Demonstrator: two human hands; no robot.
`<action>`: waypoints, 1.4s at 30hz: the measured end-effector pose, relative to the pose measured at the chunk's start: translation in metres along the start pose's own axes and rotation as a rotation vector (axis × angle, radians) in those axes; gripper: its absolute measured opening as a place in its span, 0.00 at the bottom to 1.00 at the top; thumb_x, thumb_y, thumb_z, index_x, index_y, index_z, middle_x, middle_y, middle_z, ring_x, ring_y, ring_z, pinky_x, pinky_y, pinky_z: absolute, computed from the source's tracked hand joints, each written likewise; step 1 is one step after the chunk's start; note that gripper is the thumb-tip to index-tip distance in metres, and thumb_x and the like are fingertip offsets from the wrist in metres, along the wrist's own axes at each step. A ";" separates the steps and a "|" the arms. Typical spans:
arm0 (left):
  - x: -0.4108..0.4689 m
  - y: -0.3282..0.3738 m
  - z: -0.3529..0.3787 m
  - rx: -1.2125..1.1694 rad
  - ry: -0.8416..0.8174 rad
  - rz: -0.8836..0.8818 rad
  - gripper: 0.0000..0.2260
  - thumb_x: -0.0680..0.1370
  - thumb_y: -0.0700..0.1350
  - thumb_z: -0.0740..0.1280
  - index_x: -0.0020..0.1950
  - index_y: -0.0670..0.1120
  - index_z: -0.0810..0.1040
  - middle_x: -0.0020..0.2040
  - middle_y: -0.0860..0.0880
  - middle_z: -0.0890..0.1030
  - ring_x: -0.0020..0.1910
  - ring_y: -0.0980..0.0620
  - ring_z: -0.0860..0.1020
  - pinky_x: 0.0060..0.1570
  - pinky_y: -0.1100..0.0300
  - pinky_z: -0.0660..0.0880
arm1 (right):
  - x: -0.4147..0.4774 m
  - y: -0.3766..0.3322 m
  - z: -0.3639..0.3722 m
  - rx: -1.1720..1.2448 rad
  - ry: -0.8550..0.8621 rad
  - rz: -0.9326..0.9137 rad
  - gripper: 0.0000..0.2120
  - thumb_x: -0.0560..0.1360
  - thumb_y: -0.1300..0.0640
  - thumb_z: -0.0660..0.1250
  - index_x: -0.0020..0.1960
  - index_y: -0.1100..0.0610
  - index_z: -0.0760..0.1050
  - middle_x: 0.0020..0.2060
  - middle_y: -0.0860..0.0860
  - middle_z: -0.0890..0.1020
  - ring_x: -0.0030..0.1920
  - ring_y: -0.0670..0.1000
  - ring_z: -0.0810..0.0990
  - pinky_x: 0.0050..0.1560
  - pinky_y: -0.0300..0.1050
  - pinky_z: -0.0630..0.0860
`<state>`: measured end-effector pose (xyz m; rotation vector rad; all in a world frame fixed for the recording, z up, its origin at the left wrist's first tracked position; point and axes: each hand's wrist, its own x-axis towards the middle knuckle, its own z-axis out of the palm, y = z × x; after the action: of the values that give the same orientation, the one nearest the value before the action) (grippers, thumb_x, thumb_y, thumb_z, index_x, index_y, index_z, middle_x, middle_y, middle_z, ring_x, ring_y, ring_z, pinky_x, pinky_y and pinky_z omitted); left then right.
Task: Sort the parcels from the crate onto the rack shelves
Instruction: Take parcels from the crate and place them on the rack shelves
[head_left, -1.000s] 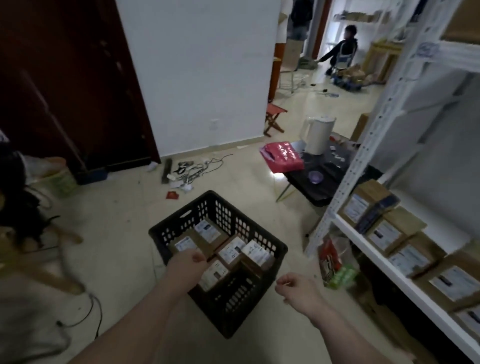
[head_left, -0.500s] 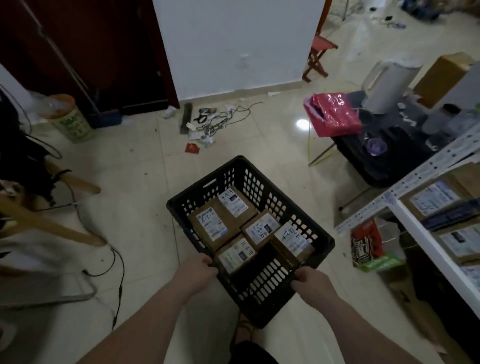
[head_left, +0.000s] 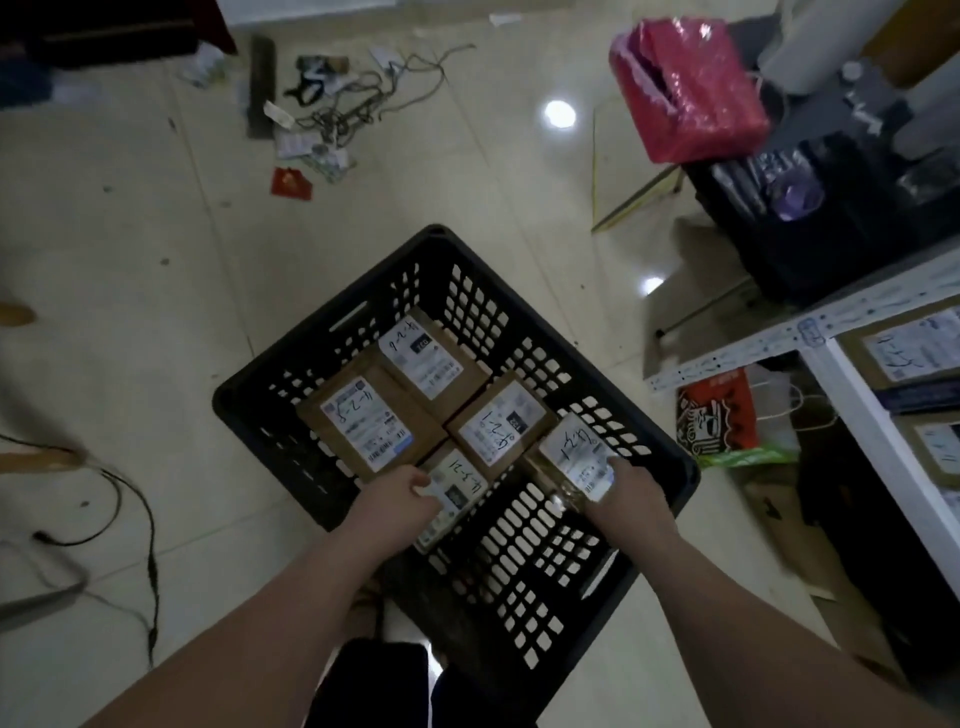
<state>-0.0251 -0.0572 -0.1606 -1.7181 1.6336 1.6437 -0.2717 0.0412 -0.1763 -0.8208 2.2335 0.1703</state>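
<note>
Crate: black, on the floor just beside the rack, five parcels inside.
Left grip: fingers curled onto the near-left parcel, which lies low in the crate.
Right grip: clasps the tilted near-right parcel.
Done: shelved parcels already sit on the rack.
Left: all five crate parcels; three far parcels are untouched.

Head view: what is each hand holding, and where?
The left hand grips the front-left parcel, left edge; the right hand, the rightmost parcel, near end.
</note>
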 end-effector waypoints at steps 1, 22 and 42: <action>0.010 0.001 0.000 0.018 -0.014 0.009 0.20 0.78 0.49 0.64 0.69 0.46 0.70 0.63 0.47 0.74 0.54 0.52 0.74 0.49 0.62 0.69 | 0.008 -0.003 0.005 -0.022 0.002 0.016 0.34 0.71 0.43 0.68 0.72 0.54 0.64 0.64 0.58 0.73 0.62 0.60 0.73 0.60 0.51 0.73; 0.066 0.041 0.025 0.324 -0.114 0.301 0.48 0.69 0.48 0.74 0.77 0.56 0.45 0.74 0.53 0.52 0.68 0.52 0.61 0.65 0.56 0.66 | 0.010 -0.021 0.026 0.041 -0.083 -0.240 0.48 0.65 0.53 0.77 0.77 0.48 0.55 0.71 0.50 0.59 0.72 0.52 0.56 0.69 0.51 0.68; -0.094 0.141 0.008 0.000 0.228 0.650 0.34 0.57 0.55 0.78 0.58 0.57 0.66 0.52 0.58 0.67 0.53 0.53 0.72 0.48 0.51 0.78 | -0.132 -0.054 -0.093 1.825 -0.031 -0.082 0.42 0.60 0.38 0.77 0.70 0.42 0.65 0.57 0.50 0.83 0.53 0.54 0.84 0.48 0.55 0.81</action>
<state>-0.1179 -0.0503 -0.0188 -1.5014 2.4951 1.7297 -0.2262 0.0331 -0.0123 0.1616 1.3773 -1.5929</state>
